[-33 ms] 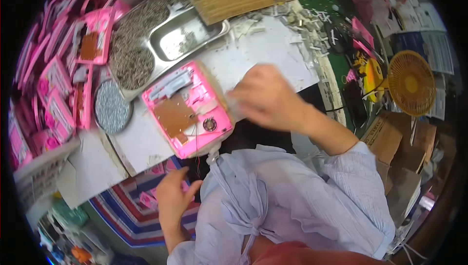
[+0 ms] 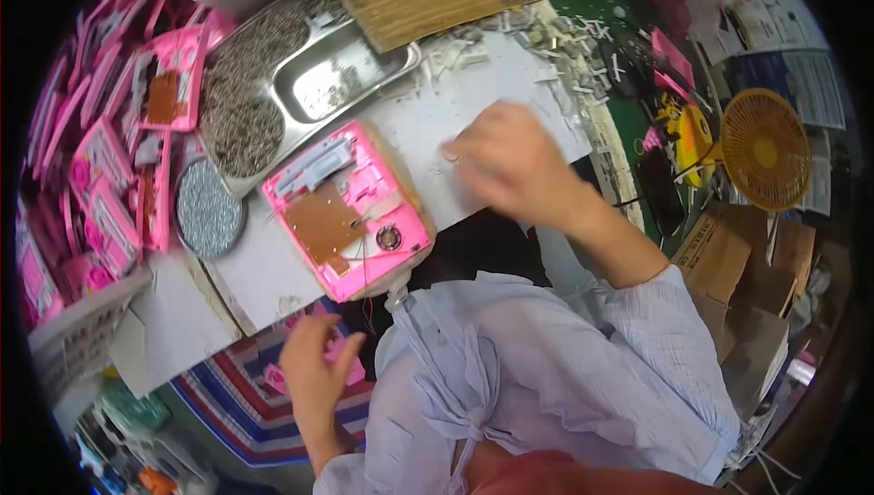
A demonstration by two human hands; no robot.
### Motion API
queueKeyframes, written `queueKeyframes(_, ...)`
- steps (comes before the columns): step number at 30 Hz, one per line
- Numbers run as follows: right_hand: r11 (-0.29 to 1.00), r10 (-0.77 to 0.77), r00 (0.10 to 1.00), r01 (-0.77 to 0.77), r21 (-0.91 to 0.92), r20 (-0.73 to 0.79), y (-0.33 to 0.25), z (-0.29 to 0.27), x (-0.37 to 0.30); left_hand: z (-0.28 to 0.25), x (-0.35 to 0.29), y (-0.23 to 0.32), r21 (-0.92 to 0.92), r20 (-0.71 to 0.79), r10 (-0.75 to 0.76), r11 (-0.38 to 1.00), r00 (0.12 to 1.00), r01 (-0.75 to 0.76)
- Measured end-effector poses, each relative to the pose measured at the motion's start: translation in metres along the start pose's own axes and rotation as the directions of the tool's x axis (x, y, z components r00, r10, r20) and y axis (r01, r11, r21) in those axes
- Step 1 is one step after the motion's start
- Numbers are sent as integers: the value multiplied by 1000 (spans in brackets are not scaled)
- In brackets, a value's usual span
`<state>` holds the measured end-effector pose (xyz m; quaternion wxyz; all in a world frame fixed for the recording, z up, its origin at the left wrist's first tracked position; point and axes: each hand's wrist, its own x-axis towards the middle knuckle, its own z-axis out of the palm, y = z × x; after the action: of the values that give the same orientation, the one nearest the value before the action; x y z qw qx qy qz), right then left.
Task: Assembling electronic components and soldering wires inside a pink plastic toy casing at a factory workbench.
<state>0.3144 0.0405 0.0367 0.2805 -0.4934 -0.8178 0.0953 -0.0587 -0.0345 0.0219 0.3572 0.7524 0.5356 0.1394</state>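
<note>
One pink casing (image 2: 370,182), counter's (image 2: 264,281) front edge; dangling wires (image 2: 369,309) could snag left hand (image 2: 319,363), fingers spread, empty; right hand (image 2: 519,166) curled, contents unclear.

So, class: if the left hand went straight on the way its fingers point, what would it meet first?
Probably the near corner of the pink casing, though depth is unclear: the left hand could instead meet the table edge.

Round yellow slatted fan (image 2: 765,151) is standing at far right; open brown cardboard boxes (image 2: 719,263) are sitting near it. Red, white and blue striped bag (image 2: 228,404) is lying lower than the white desk (image 2: 182,304). Crumpled green bundle (image 2: 141,407) is resting lower left.
</note>
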Motion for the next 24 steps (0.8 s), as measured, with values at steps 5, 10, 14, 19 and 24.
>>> queueKeyframes(5,903,389,883,-422,-81,-264,84,-28,-8,13,58,7,93,-68,474,879,878,-467)
queueKeyframes(10,816,274,890,-416,-402,-365,155,-29,10,18,76,-10,104,-123,600,800,791,-591)
queueKeyframes(14,787,295,928,-370,-493,-226,199,-27,19,7,60,-7,12,-219,456,885,863,-465)
queueKeyframes(19,965,203,949,-236,-116,-241,71,-18,38,29,13,-3,-87,-181,-75,994,981,61)
queueKeyframes(24,941,-274,933,210,264,232,-64,73,8,75,6,5,-341,-153,-226,926,962,164)
